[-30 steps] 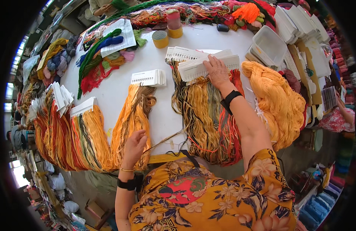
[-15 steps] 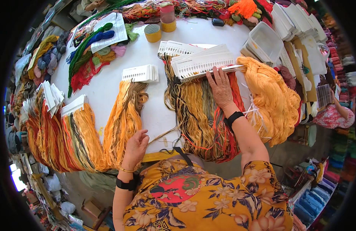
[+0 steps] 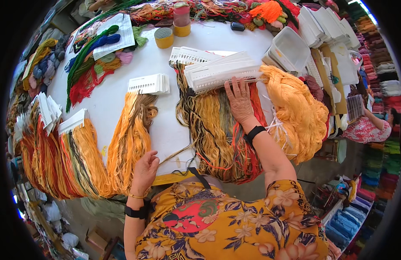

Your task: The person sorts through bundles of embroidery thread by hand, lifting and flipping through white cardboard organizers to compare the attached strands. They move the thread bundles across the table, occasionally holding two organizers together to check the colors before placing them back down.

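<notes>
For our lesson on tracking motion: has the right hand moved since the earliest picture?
Yes: the right hand has moved down the picture, away from the small black object.

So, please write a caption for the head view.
Right hand at the edge of white cards strung with colourful threads.

white, hole-edged cards (image 3: 222,69) lie fanned at the far end of long multicoloured threads (image 3: 209,119).

Large pale-orange hank (image 3: 296,115): quantity one. Left of the hank — wearer's hands: one left hand (image 3: 144,170), one right hand (image 3: 240,100); two black wristbands (image 3: 254,134). Beyond the hank — one clear plastic box (image 3: 291,50), one black oval object (image 3: 237,26), two yellow cylinders (image 3: 164,41). White cards (image 3: 224,69) left of hank: uncountable.
</notes>
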Demonstrator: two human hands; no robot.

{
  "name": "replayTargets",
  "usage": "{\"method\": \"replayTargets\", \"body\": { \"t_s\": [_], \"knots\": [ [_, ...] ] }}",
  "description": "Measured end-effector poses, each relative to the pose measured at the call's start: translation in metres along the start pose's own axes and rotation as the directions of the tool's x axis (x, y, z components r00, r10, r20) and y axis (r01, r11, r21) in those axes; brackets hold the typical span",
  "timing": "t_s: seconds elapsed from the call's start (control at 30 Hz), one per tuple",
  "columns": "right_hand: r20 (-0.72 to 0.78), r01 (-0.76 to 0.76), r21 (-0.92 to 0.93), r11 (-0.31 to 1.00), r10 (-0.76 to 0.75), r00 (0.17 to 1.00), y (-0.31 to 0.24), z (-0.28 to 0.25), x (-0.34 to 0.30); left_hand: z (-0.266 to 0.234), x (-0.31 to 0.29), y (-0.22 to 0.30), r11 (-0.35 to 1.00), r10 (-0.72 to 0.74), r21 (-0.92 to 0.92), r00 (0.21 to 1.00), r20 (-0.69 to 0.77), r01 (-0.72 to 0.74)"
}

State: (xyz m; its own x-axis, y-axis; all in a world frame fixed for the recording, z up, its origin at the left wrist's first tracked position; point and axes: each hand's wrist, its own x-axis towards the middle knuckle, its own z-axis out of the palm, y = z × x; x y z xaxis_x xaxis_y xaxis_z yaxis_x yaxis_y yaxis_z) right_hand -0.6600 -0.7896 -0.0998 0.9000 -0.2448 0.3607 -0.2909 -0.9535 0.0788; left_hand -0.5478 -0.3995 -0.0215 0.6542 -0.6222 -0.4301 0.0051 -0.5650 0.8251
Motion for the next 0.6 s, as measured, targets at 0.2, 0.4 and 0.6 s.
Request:
{"method": "replayTargets", "body": {
  "t_s": [0.2, 0.4, 0.6],
  "knots": [
    [0.008, -0.003, -0.023, 1.0, 0.003, 1.0, 0.0, -0.003, 0.0, 0.001, 0.003, -0.001, 1.0, 0.0, 0.005, 1.0, 0.012, 0.0],
    [-0.015, -0.009, -0.049, 0.999, 0.009, 1.0, -0.003, -0.009, 0.004, 0.002, 0.003, -0.005, 1.0, 0.007, 0.025, 1.0, 0.012, -0.008],
    [0.136, -0.164, 0.12, 0.979, 0.147, 0.98, 0.012, -0.029, 0.026, 0.005, -0.002, 0.001, 0.997, 0.034, 0.066, 0.999, 0.002, -0.034]
  ]
}}
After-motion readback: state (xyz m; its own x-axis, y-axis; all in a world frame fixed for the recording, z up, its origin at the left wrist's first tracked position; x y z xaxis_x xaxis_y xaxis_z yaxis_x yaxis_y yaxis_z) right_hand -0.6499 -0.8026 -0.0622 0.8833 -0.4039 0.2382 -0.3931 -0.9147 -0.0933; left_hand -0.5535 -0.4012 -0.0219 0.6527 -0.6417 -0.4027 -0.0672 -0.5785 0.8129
